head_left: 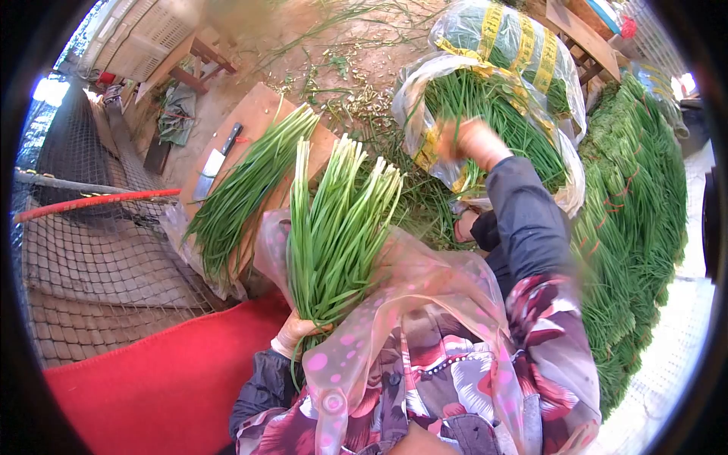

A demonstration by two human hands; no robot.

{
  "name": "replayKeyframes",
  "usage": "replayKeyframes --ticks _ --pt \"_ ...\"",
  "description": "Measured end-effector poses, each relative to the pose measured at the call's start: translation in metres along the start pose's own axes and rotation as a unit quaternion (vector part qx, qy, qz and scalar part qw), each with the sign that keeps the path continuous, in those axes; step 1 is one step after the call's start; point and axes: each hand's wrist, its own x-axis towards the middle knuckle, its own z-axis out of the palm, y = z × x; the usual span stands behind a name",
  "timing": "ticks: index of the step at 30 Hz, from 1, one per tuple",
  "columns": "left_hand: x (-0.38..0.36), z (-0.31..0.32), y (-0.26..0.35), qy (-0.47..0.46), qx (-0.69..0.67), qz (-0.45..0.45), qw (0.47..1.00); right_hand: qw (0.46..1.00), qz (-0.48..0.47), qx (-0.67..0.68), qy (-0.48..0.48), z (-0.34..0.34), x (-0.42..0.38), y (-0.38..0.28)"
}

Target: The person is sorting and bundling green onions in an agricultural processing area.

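My left hand (294, 334) is wrapped round the lower, leafy end of a bunch of green stalks (341, 227). Those stalks lie over my lap on a pink-spotted clear apron (432, 280), pale ends pointing away from me. My right hand (470, 142) is smeared by motion over an open plastic bag of green stalks (516, 125); its fingers cannot be made out. Another bunch (254, 182) rests on a wooden board (262, 102) at the left, beside a knife (216, 163) with a black handle.
A closed bag (485, 30) with yellow printed bands lies behind the open one. Long heaps of green stalks (633, 220) line the right. Netting (98, 265), a red pole (106, 202) and red cloth (167, 364) are at the left. Trimmings litter the ground (265, 45).
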Motion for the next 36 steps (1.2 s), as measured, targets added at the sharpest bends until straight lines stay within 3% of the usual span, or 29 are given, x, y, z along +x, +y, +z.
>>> replayKeyframes --ticks 2,4,6,8,9,10,12,14,16,18,20,22,23,25,26,28,32,34,36 --pt "0.003 -0.001 -0.001 -0.005 -0.013 0.013 1.000 0.980 0.063 0.159 0.103 -0.020 -0.024 -0.038" --pt "-0.001 0.000 -0.003 -0.002 -0.022 0.019 1.000 0.928 -0.059 0.350 0.117 -0.041 -0.036 -0.074" --pt "-0.002 0.004 0.004 -0.010 -0.020 0.002 1.000 0.944 -0.216 0.161 0.188 -0.034 -0.031 -0.099" --pt "0.001 0.006 0.006 -0.026 -0.022 0.000 0.999 0.954 -0.246 0.122 0.124 -0.017 -0.024 -0.122" --pt "0.001 0.008 0.005 -0.019 -0.016 0.011 1.000 0.925 -0.282 0.118 0.224 0.004 -0.015 -0.123" --pt "0.001 0.009 0.003 -0.010 -0.011 0.022 1.000 0.926 -0.283 0.118 0.223 0.006 -0.013 -0.123" --pt "-0.002 0.017 0.004 -0.002 -0.048 0.013 0.999 0.976 -0.160 0.032 0.141 0.008 -0.006 -0.122" --pt "-0.003 0.012 0.002 0.002 -0.080 0.004 0.997 0.965 -0.066 0.148 0.204 -0.004 -0.011 -0.097" --pt "0.001 -0.005 -0.007 -0.057 0.041 0.081 0.994 0.956 0.049 0.233 0.169 -0.014 -0.002 -0.053" --pt "0.002 0.002 -0.002 -0.044 0.004 0.064 0.997 0.917 0.054 0.357 0.169 -0.024 -0.008 -0.046" --pt "0.008 0.000 0.000 -0.033 -0.031 0.045 0.998 0.939 -0.024 0.276 0.204 -0.047 -0.041 -0.095" --pt "0.018 -0.012 -0.003 -0.100 -0.004 0.035 0.994 0.980 -0.037 0.195 0.030 -0.058 -0.062 -0.138" --pt "0.015 0.009 0.004 -0.058 -0.032 0.063 0.996 0.986 -0.046 0.160 -0.007 -0.047 -0.062 -0.150" --pt "0.013 0.019 0.012 -0.058 -0.030 0.065 0.996 0.978 -0.097 0.182 0.005 -0.011 -0.051 -0.156" --pt "0.011 0.020 0.013 -0.056 -0.030 0.067 0.996 0.952 -0.070 0.282 -0.097 -0.005 -0.047 -0.153" --pt "0.010 0.016 0.010 -0.051 -0.026 0.067 0.996 0.842 0.001 0.528 -0.112 0.017 -0.045 -0.157" --pt "0.015 0.010 0.005 -0.051 0.005 0.070 0.996 0.834 0.009 0.545 -0.090 0.021 -0.046 -0.160" --pt "0.012 0.022 0.012 -0.035 -0.012 0.076 0.996 0.897 -0.045 0.436 -0.064 0.020 -0.043 -0.155" --pt "0.009 0.029 0.017 -0.018 -0.031 0.080 0.996 0.890 -0.025 0.450 -0.068 0.021 -0.043 -0.152"
